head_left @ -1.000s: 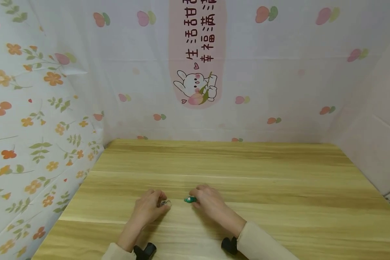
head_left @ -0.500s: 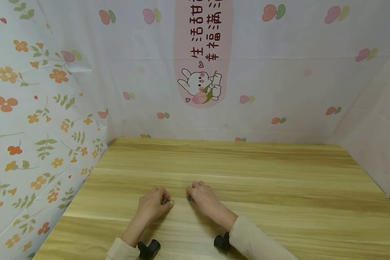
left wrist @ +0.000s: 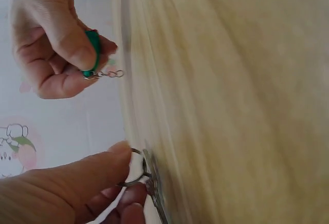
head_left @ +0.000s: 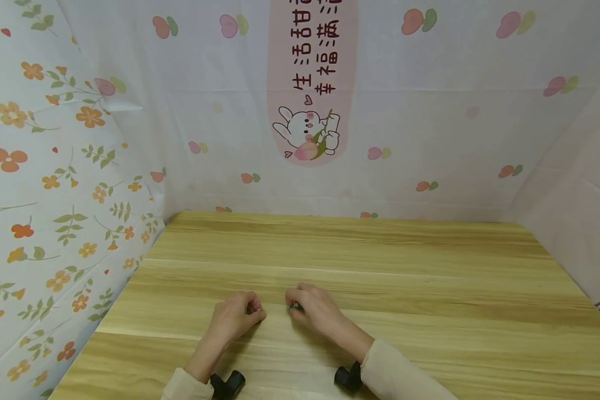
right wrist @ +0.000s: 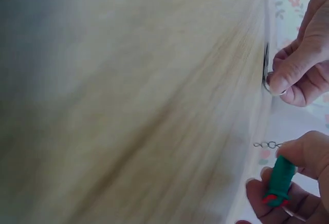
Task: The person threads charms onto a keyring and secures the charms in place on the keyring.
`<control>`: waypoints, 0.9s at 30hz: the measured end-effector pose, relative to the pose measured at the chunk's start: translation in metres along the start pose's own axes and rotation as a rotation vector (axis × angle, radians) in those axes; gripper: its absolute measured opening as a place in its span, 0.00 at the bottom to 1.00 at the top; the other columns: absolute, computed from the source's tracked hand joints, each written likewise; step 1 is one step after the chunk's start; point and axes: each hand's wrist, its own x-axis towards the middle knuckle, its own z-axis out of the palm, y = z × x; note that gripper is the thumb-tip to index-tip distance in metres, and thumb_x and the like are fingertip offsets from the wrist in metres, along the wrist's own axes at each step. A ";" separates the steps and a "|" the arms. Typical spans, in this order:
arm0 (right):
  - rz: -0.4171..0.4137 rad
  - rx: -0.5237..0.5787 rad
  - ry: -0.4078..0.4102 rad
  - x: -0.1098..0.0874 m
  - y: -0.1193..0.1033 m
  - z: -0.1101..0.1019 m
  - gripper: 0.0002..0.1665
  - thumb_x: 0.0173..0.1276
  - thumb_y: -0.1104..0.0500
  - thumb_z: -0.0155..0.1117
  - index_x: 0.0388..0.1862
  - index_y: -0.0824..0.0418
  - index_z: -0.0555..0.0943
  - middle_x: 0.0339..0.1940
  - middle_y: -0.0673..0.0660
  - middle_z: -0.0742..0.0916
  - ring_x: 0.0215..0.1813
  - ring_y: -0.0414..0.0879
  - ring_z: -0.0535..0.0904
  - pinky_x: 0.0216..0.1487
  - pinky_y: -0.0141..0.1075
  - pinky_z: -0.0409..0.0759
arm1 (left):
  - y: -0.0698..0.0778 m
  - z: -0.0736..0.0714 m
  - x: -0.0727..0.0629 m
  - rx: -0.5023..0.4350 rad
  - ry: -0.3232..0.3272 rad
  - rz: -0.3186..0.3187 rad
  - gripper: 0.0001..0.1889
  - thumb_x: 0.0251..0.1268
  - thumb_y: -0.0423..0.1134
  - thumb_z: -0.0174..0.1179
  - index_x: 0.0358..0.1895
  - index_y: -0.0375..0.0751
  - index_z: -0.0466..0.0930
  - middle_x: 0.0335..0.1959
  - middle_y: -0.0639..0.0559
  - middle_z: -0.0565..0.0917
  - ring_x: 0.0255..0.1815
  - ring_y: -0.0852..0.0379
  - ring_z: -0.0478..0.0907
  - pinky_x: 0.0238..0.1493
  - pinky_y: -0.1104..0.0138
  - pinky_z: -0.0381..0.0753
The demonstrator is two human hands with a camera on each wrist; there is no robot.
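Note:
Thumb and fingers of my left hand (head_left: pixel 234 315) pinch a metal key ring (left wrist: pixel 125 184). Flat silvery keys (left wrist: pixel 157 188) hang from it just over the wood, partly covered by the fingers. Facing it across a small gap, my right hand (head_left: pixel 316 309) pinches a green keychain charm (right wrist: pixel 281 176) with red bits at one end. A short silver chain (left wrist: pixel 111 74) dangles from the charm and points toward the left hand. The ring and the chain are apart. In the head view both small things are mostly hidden by the fingers.
The hands are above a wooden table (head_left: pixel 360 255). A white patterned cloth (head_left: pixel 205 111) hangs behind it, and a flowered cloth (head_left: pixel 80 200) runs along the left side. Black wrist mounts (head_left: pixel 228 384) sit under both wrists.
The right hand has turned the green charm, so less of it shows past the fingertips. In the left hand the ring has tilted and now shows edge-on. Both hands keep their grips.

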 end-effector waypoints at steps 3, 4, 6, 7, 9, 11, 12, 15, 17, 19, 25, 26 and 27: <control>0.015 0.029 0.013 -0.004 0.000 -0.003 0.09 0.54 0.66 0.65 0.25 0.54 0.75 0.25 0.48 0.78 0.27 0.36 0.67 0.26 0.27 0.66 | 0.005 0.000 0.000 0.005 0.045 0.025 0.13 0.50 0.38 0.70 0.19 0.48 0.73 0.17 0.61 0.72 0.19 0.64 0.64 0.21 0.71 0.63; 0.021 0.039 0.016 -0.006 0.000 -0.004 0.08 0.54 0.66 0.65 0.26 0.54 0.75 0.26 0.48 0.77 0.27 0.36 0.67 0.26 0.27 0.66 | 0.007 0.000 0.000 0.005 0.061 0.039 0.13 0.50 0.38 0.70 0.18 0.48 0.73 0.16 0.61 0.71 0.19 0.65 0.63 0.20 0.72 0.62; 0.022 0.057 0.032 -0.009 0.001 -0.006 0.08 0.55 0.66 0.64 0.26 0.54 0.76 0.26 0.47 0.78 0.28 0.36 0.68 0.27 0.27 0.67 | 0.011 0.000 0.001 -0.015 0.079 0.070 0.14 0.51 0.39 0.70 0.18 0.47 0.72 0.14 0.61 0.70 0.16 0.66 0.62 0.17 0.74 0.61; 0.021 0.070 0.042 -0.011 0.001 -0.007 0.07 0.56 0.66 0.64 0.27 0.54 0.77 0.27 0.47 0.79 0.28 0.36 0.69 0.28 0.26 0.69 | 0.013 0.001 0.001 -0.031 0.083 0.087 0.14 0.51 0.39 0.69 0.17 0.47 0.72 0.13 0.61 0.69 0.15 0.67 0.61 0.16 0.75 0.60; 0.014 0.097 0.070 -0.015 0.001 -0.009 0.06 0.57 0.67 0.64 0.28 0.55 0.79 0.29 0.48 0.80 0.29 0.36 0.71 0.30 0.26 0.71 | 0.018 0.003 0.001 -0.081 0.069 0.117 0.14 0.52 0.40 0.69 0.18 0.46 0.73 0.12 0.61 0.70 0.12 0.69 0.60 0.14 0.77 0.58; 0.001 0.118 0.117 -0.019 0.001 -0.012 0.07 0.57 0.67 0.64 0.28 0.55 0.80 0.30 0.48 0.82 0.30 0.37 0.73 0.32 0.26 0.73 | 0.024 0.006 0.002 -0.159 0.028 0.129 0.12 0.54 0.40 0.68 0.19 0.45 0.76 0.13 0.61 0.72 0.12 0.70 0.61 0.13 0.77 0.59; -0.004 0.130 0.143 -0.021 0.001 -0.013 0.06 0.57 0.67 0.64 0.29 0.56 0.80 0.30 0.48 0.82 0.31 0.37 0.74 0.32 0.26 0.74 | 0.026 0.007 0.002 -0.200 0.005 0.131 0.11 0.55 0.40 0.67 0.20 0.44 0.77 0.14 0.60 0.74 0.13 0.71 0.63 0.14 0.77 0.61; 0.004 0.166 0.222 -0.028 0.002 -0.016 0.08 0.56 0.68 0.65 0.28 0.55 0.80 0.29 0.47 0.83 0.32 0.36 0.75 0.32 0.26 0.75 | 0.036 0.010 0.003 -0.312 -0.076 0.122 0.07 0.57 0.38 0.66 0.24 0.42 0.80 0.19 0.58 0.79 0.18 0.70 0.68 0.18 0.76 0.68; 0.016 0.190 0.267 -0.032 0.002 -0.018 0.09 0.55 0.69 0.65 0.28 0.55 0.79 0.29 0.47 0.83 0.32 0.35 0.75 0.32 0.26 0.75 | 0.043 0.011 0.004 -0.372 -0.121 0.115 0.05 0.57 0.37 0.65 0.27 0.40 0.81 0.22 0.56 0.81 0.21 0.68 0.72 0.22 0.75 0.72; 0.015 0.203 0.307 -0.036 0.003 -0.021 0.11 0.54 0.71 0.66 0.28 0.55 0.78 0.30 0.47 0.83 0.32 0.34 0.74 0.31 0.26 0.75 | 0.050 0.011 0.004 -0.414 -0.151 0.114 0.03 0.58 0.35 0.64 0.29 0.39 0.82 0.24 0.55 0.82 0.23 0.66 0.74 0.24 0.74 0.74; -0.060 0.200 0.379 -0.045 0.003 -0.028 0.13 0.52 0.72 0.68 0.29 0.56 0.78 0.29 0.47 0.82 0.32 0.35 0.76 0.31 0.26 0.76 | 0.066 0.012 0.003 -0.425 -0.133 0.184 0.02 0.58 0.33 0.64 0.30 0.37 0.82 0.25 0.49 0.85 0.24 0.66 0.78 0.26 0.75 0.76; -0.067 0.202 0.385 -0.046 0.003 -0.029 0.13 0.52 0.72 0.68 0.29 0.56 0.78 0.30 0.47 0.83 0.32 0.35 0.76 0.31 0.26 0.77 | 0.068 0.012 0.003 -0.411 -0.117 0.199 0.02 0.58 0.33 0.64 0.30 0.38 0.82 0.25 0.49 0.85 0.24 0.66 0.79 0.26 0.75 0.76; -0.069 0.201 0.390 -0.047 0.003 -0.031 0.13 0.52 0.72 0.68 0.29 0.56 0.79 0.30 0.47 0.83 0.32 0.35 0.77 0.31 0.27 0.77 | 0.070 0.012 0.002 -0.394 -0.095 0.218 0.02 0.58 0.33 0.64 0.29 0.38 0.83 0.25 0.49 0.85 0.24 0.67 0.78 0.26 0.76 0.76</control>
